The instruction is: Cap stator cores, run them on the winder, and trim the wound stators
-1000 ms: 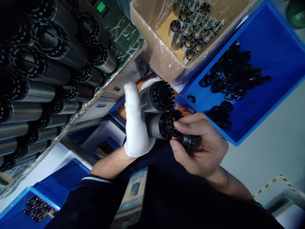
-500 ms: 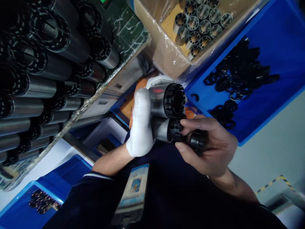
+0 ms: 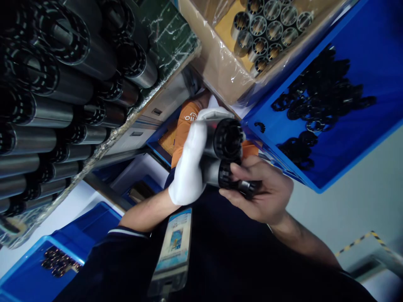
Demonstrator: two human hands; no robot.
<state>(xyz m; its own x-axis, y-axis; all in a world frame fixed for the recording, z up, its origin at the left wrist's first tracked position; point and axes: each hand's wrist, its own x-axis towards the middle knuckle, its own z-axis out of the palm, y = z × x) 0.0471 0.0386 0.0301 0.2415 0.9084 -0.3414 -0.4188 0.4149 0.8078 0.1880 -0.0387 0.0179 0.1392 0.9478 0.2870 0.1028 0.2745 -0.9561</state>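
Observation:
My left hand (image 3: 189, 165), in a white glove, is wrapped round two metal cylinders held one above the other. The upper metal cylinder (image 3: 210, 136) has a notched black ring (image 3: 229, 138) on its end, facing me. On the lower metal cylinder (image 3: 210, 171) sits another notched black ring (image 3: 224, 174). My right hand (image 3: 267, 188), bare, has thumb and fingers at that lower ring and closes round a loose black ring (image 3: 248, 188) beside it. Whether the fingertips press on the lower ring or only touch it, I cannot tell.
At left, many ringed metal cylinders (image 3: 52, 117) stand on a green-topped bench (image 3: 171, 35). A plastic-lined carton (image 3: 226, 79) holds bare cylinders. A blue bin (image 3: 387, 79) at right holds black rings (image 3: 324, 92). Behind is a person's orange sleeve (image 3: 182, 130). A badge (image 3: 173, 247) hangs at my chest.
My right hand has moved left, with the loose black ring in it. The cylinders in my left hand have tilted slightly, and the upper ring faces me more.

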